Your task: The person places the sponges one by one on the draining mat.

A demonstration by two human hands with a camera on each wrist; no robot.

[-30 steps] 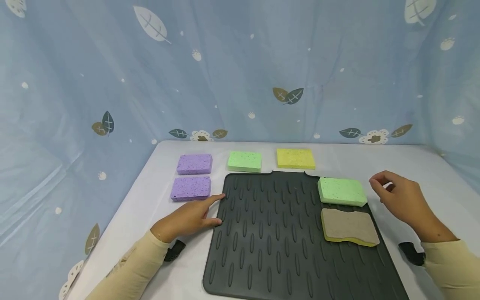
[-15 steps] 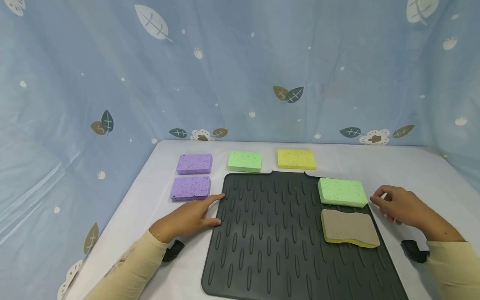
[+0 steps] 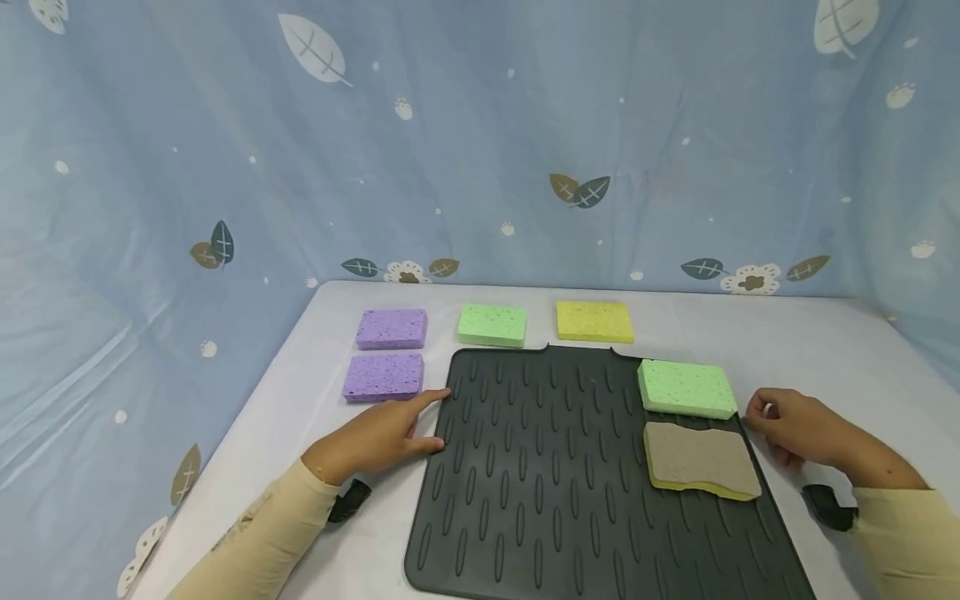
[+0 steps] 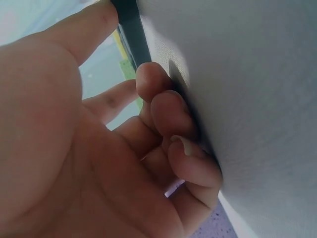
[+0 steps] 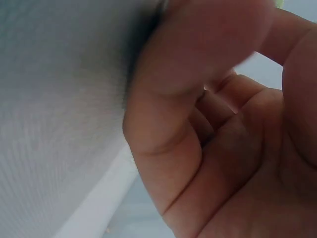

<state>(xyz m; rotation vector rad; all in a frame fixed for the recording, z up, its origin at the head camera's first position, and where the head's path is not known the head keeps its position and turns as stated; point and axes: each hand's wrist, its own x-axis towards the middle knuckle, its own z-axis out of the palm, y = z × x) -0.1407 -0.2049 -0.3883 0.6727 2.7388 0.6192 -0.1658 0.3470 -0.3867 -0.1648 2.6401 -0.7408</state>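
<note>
One dark, bumpy mat (image 3: 525,467) flat on a white table (image 3: 810,342), running out of the bottom of the head view. At the mat's left edge, the left hand (image 3: 378,433), loose and let go, with thumb and pointing finger stretched out and touching the edge. With the other fingers bent down to the table in the left wrist view. Just beyond the right edge, the right hand (image 3: 806,427), low, with fingers bent. Cannot tell from here whether pinching the edge or just resting beside it. On the right side of the mat, a green sponge (image 3: 687,388) at the far corner, and just in front, a yellow sponge with a wavy gray-brown top (image 3: 701,460). Just past the left hand, a purple sponge (image 3: 384,377), with another purple sponge (image 3: 390,328) right behind. Past the far edge, a smaller-looking green sponge (image 3: 492,324) and a plain yellow sponge (image 3: 595,321). At the back, a blue cloth (image 3: 465,125) with leaves and flowers.
</note>
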